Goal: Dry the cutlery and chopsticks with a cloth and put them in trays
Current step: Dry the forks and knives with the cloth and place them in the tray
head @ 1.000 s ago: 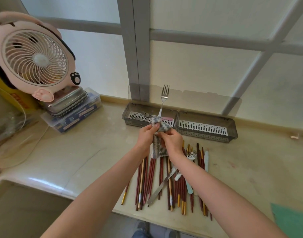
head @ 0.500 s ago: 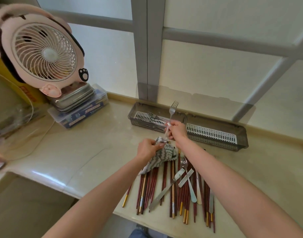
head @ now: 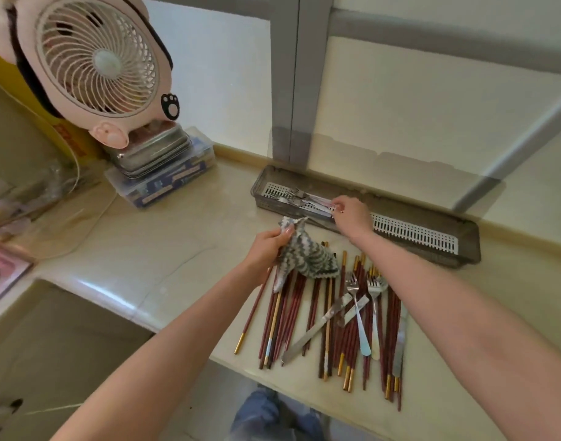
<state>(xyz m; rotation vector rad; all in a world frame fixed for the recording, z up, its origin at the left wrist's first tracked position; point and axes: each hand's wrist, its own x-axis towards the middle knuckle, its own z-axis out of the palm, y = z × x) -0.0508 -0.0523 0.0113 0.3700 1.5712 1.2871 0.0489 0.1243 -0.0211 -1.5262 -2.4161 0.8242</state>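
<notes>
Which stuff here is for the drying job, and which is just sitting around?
For the job: cloth in the left hand, fork pinched by the right hand in the left tray, right tray, chopsticks, loose forks, knives.
Just lying about: fan, metal tins, plastic box.

Chopsticks (head: 285, 313) flat, forks (head: 296, 198) in L tray (head: 259, 186)

The cloth (head: 307, 254) is showing a grey-and-white zigzag. The chopsticks (head: 287, 313) are lying dark reddish-brown with gold tips. The trays (head: 425, 254) are looking smoky grey with white slotted inserts. The fork (head: 311, 200) in the far left one is gleaming silver, and a near fork (head: 358, 316) is carrying a pale blue handle. The fan (head: 97, 58), far left, is showing pale pink with a black paw print.
</notes>
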